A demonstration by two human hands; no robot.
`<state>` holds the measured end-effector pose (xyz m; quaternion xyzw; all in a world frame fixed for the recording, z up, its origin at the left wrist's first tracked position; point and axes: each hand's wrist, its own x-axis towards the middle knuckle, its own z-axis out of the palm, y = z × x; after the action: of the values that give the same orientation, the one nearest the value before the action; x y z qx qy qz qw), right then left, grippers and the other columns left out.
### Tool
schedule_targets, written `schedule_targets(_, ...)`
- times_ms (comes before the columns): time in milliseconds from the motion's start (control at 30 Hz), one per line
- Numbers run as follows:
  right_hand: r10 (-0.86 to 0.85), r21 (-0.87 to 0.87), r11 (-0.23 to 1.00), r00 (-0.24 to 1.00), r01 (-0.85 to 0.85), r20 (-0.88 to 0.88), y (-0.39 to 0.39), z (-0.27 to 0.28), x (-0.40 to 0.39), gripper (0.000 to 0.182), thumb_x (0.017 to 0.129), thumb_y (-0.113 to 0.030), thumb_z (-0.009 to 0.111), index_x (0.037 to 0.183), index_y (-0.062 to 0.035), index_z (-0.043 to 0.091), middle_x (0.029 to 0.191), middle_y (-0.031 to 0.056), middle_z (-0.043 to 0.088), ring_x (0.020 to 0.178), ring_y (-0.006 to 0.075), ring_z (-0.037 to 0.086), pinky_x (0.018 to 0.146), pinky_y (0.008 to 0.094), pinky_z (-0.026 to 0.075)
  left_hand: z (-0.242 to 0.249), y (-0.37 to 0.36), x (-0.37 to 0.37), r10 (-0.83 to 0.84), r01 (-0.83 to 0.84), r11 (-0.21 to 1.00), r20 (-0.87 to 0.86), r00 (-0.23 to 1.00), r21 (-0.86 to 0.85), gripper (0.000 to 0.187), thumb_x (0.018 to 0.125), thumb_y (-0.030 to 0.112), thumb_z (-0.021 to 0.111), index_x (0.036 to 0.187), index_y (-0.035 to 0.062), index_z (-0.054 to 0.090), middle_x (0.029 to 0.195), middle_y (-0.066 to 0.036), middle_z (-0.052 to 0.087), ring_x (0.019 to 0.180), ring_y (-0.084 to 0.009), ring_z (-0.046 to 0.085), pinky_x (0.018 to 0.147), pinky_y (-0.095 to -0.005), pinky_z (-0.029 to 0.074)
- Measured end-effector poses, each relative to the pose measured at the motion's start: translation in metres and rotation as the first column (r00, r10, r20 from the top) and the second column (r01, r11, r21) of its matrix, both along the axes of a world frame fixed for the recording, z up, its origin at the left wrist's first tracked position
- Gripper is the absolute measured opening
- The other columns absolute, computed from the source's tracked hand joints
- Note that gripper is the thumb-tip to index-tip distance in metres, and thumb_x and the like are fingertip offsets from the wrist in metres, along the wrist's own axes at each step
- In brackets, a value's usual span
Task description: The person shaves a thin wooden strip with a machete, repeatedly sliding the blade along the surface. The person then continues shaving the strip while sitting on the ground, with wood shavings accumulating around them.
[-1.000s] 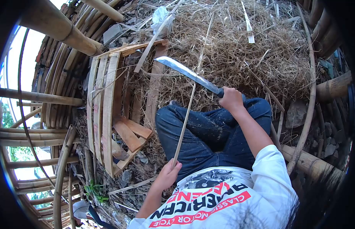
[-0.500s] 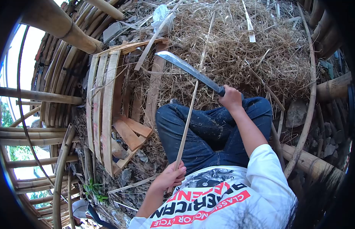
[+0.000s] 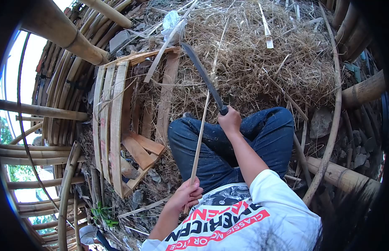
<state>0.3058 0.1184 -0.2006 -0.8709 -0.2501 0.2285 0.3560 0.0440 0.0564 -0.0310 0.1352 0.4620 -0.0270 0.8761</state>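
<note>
My left hand [image 3: 186, 195] is closed around the lower end of a long thin bamboo strip [image 3: 199, 144], close to the white shirt. The strip slants up and away past my crossed legs. In my right hand [image 3: 230, 120], above my lap, is the dark handle of a long machete [image 3: 202, 74]. Its blade points up and to the left and crosses over the strip. Whether the blade touches the strip I cannot tell.
A slatted wooden crate [image 3: 118, 125] lies to the left of my legs. Beyond my knees is a heap of shavings [image 3: 265, 71]. A white plastic bag [image 3: 172, 26] sits at the top. Bamboo poles [image 3: 345, 173] stand or lie at both sides.
My right hand has moved left and slightly down with the machete, and the blade has turned to point more steeply upward. My left hand keeps its hold on the strip.
</note>
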Motion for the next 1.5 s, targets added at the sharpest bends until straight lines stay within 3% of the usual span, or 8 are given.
schedule_targets(633,-0.088,0.141,0.98,0.941,0.141,-0.325,0.023,0.002,-0.028,0.016,0.07,-0.02,0.067,0.076,-0.0051,0.067,0.073,0.0161,0.067,0.075,0.0374,0.065,0.068,0.0431,0.05,0.003,0.008,-0.006,0.135,-0.12,0.985,0.124,0.983,-0.121,0.016,0.099,0.02,0.05,0.091,0.0162,0.036,0.062,0.004,0.028,0.05,-0.0042,0.025,0.038,-0.0172,0.021)
schedule_targets(700,-0.088,0.2,0.967,0.942,0.159,-0.323,0.025,-0.005,-0.029,0.013,0.07,-0.013,0.068,0.069,-0.0008,0.062,0.062,0.0085,0.063,0.059,0.0217,0.062,0.059,0.0349,0.047,0.002,0.008,-0.009,0.163,-0.139,0.978,0.152,0.975,-0.158,0.016,0.099,0.02,0.05,0.091,0.0161,0.036,0.062,0.004,0.028,0.05,-0.0042,0.025,0.038,-0.0172,0.021)
schedule_targets(900,-0.001,0.242,0.962,0.886,0.129,-0.465,0.022,0.0,-0.025,0.016,0.067,-0.016,0.07,0.076,-0.0026,0.067,0.067,0.0094,0.067,0.063,0.0235,0.065,0.062,0.0371,0.05,0.01,0.005,-0.007,0.243,-0.186,0.95,0.218,0.945,-0.25,0.019,0.096,0.017,0.055,0.092,0.016,0.037,0.063,0.004,0.029,0.051,-0.004,0.026,0.037,-0.0167,0.023)
schedule_targets(1067,0.211,0.318,0.942,0.552,0.104,-0.807,0.011,0.027,-0.013,0.012,0.072,-0.01,0.066,0.065,-0.003,0.059,0.058,0.0058,0.057,0.057,0.0181,0.059,0.053,0.0366,0.046,0.024,0.004,-0.006,0.286,-0.216,0.922,0.19,0.939,-0.321,0.018,0.096,0.016,0.053,0.09,0.0163,0.036,0.062,0.004,0.03,0.05,-0.0035,0.028,0.036,-0.0161,0.023)
schedule_targets(1133,0.237,0.356,0.903,0.414,0.238,-0.879,0.011,0.039,-0.017,0.011,0.076,-0.005,0.061,0.066,-0.0033,0.056,0.056,0.0052,0.052,0.051,0.0164,0.055,0.047,0.0338,0.044,0.022,0.002,-0.008,0.318,-0.225,0.9,0.208,0.925,-0.374,0.018,0.096,0.015,0.053,0.09,0.016,0.036,0.061,0.004,0.03,0.05,-0.0036,0.029,0.036,-0.016,0.025)
schedule_targets(1200,0.164,0.273,0.879,0.291,0.392,-0.943,0.021,0.054,-0.032,0.01,0.078,-0.006,0.058,0.068,-0.0045,0.054,0.056,0.0033,0.049,0.048,0.0148,0.05,0.047,0.0305,0.043,0.018,-0.002,-0.011,0.559,-0.238,0.635,0.225,0.798,-0.735,0.016,0.096,0.014,0.051,0.09,0.0152,0.036,0.059,0.004,0.03,0.049,-0.0037,0.032,0.036,-0.0163,0.027)
schedule_targets(1267,0.139,0.149,0.837,0.06,0.526,-0.989,0.025,0.081,-0.035,0.01,0.081,-0.007,0.054,0.073,-0.0075,0.049,0.056,-0.0004,0.042,0.045,0.0122,0.042,0.048,0.0269,0.041,0.02,-0.002,-0.006,0.538,-0.228,0.671,0.251,0.804,-0.706,0.015,0.097,0.014,0.05,0.09,0.0149,0.036,0.059,0.004,0.03,0.049,-0.0039,0.032,0.036,-0.0166,0.028)
schedule_targets(1500,0.072,0.105,0.881,0.089,0.461,-0.993,-0.026,0.038,0.01,0.017,0.079,-0.007,0.055,0.065,-0.0085,0.046,0.057,0.0006,0.042,0.046,0.011,0.045,0.046,0.0308,0.041,0.035,0.007,-0.007,0.384,-0.234,0.858,0.27,0.883,-0.456,0.015,0.098,0.017,0.048,0.091,0.0121,0.036,0.06,0.004,0.028,0.047,-0.004,0.026,0.034,-0.0172,0.023)
